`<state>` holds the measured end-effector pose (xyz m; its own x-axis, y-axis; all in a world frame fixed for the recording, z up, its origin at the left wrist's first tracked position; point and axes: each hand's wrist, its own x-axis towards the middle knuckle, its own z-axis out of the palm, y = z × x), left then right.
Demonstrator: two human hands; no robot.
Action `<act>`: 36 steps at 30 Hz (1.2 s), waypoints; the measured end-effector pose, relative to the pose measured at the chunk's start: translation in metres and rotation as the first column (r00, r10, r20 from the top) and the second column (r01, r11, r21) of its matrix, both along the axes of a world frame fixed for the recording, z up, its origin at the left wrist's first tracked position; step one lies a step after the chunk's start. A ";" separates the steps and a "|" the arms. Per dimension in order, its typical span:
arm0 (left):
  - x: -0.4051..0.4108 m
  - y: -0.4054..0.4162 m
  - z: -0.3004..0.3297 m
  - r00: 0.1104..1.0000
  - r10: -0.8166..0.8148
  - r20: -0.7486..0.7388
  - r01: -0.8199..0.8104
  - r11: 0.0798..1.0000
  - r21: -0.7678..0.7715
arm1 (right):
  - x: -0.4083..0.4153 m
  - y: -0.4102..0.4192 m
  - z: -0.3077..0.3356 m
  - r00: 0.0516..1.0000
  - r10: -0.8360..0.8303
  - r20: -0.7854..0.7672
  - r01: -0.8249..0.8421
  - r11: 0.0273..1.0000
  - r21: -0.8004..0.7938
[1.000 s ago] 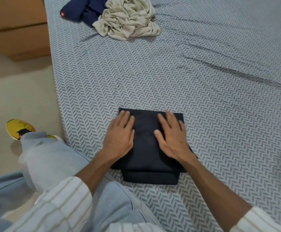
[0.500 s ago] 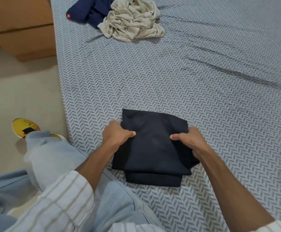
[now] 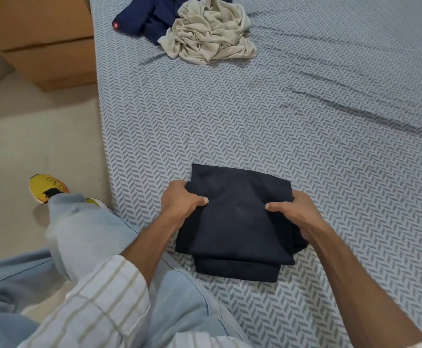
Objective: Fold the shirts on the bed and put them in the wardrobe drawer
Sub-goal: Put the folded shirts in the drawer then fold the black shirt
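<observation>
Two hands on one folded shirt, near edge of the bed. Left hand pinches the shirt's left edge, thumb on top, fingers tucked under; right hand does the same on the right edge. Both grasping. Shirt is dark navy, folded to a compact block, layers stacked a little unevenly, the bottom layer sticking out at the near side.

Risks, as judged:
- Grip sits on the upper part of the stack. If lifted, the near lower layers may sag or slide out, undoing the fold. Cause: fingers possibly not under every layer; cannot tell how deep they reach.
- Soft cloth; a one-sided pull would skew the block.

Far left on the bed: a crumpled beige shirt lying partly over a blue shirt, both unfolded.

Containers: no wardrobe drawer visible. Cardboard boxes on the floor, far left, appear closed; contents unseen.
</observation>
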<state>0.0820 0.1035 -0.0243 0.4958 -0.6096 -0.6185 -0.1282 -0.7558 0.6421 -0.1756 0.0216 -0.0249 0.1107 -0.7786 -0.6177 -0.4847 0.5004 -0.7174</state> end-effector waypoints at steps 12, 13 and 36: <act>0.020 0.008 0.007 0.962 -0.055 -0.267 -0.014 0.969 -0.247 | 0.007 -0.015 0.019 0.968 0.080 0.240 -0.113 0.985 0.128; 0.028 0.007 0.012 0.955 -0.042 -0.292 -0.038 0.964 -0.264 | 0.013 -0.022 0.026 0.957 0.109 0.269 -0.143 0.983 0.113; 0.123 0.055 -0.017 0.919 -0.346 0.190 0.394 0.845 -0.362 | 0.070 -0.029 -0.018 0.834 0.547 0.074 -0.494 0.800 -0.341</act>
<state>0.2051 0.1589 -0.0418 0.2370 -0.9390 -0.2493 -0.4376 -0.3323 0.8355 -0.1052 -0.0079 -0.0429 0.6285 -0.7154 -0.3053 -0.4752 -0.0424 -0.8788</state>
